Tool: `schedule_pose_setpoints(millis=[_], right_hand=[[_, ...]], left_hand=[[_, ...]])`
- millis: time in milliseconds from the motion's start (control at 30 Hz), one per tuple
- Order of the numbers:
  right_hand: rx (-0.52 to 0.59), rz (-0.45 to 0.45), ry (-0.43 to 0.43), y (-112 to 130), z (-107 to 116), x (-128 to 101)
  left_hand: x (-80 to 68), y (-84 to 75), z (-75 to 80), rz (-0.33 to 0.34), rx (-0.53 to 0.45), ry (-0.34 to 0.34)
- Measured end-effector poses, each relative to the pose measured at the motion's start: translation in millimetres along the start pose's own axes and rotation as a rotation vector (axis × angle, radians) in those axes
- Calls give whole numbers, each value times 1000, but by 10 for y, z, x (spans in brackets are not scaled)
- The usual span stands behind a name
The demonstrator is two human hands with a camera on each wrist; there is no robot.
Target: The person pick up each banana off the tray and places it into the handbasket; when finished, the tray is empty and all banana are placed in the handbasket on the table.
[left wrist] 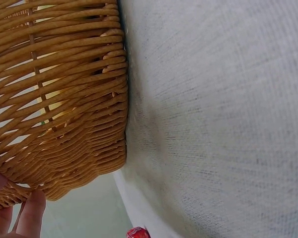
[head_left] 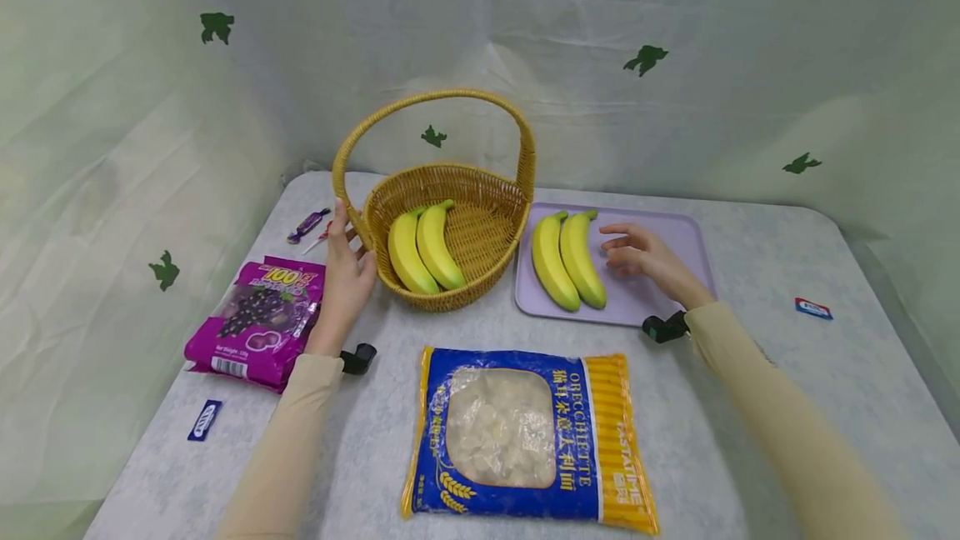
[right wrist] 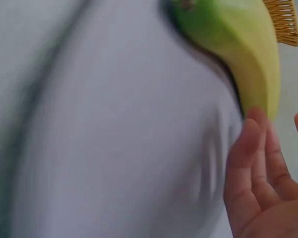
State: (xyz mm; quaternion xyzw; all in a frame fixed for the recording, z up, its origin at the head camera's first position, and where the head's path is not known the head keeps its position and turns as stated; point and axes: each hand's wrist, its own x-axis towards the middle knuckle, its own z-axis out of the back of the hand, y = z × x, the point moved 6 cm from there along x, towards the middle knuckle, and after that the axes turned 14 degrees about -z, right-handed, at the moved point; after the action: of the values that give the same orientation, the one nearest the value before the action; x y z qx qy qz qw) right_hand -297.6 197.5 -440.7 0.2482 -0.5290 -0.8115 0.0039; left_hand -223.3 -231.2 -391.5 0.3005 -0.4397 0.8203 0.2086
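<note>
2 bananas lie on the tray, just left of the R hand; 2 more bananas sit in the basket, to the right of the L hand. Can't tell if R hand touches the near one. L wrist cam cuts off most of L hand; tray's blurry in R wrist cam. L hand pinches basket's rim; R hand's loose, fingers a bit bent.

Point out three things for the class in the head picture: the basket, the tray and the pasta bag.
Basket [head_left: 483,233]: head view, on the bare woven floor inside it.
Tray [head_left: 622,300]: head view, on its bare surface near the front edge.
Pasta bag [head_left: 525,440]: head view, on its clear window.
</note>
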Motion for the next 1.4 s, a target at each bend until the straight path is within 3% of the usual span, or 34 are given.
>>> schedule_pose_setpoints(millis=[333,567,1033,1133,1400], right_hand=[[-115,-33,117,-45,-143,-67],[-178,5,152,78,-268,-24],[-284,15,41,195,-391,139],[-263,22,26,210,-380,139],[-185,31,34,272,-332,53]], left_hand=[[-2,12,13,-26,-7,-7],[-7,30,-6,-21,-5,-6],[5,21,-13,-33,-2,-25],[20,-42,-12,-38,-1,-31],[82,-418,45,-26,-21,-27]])
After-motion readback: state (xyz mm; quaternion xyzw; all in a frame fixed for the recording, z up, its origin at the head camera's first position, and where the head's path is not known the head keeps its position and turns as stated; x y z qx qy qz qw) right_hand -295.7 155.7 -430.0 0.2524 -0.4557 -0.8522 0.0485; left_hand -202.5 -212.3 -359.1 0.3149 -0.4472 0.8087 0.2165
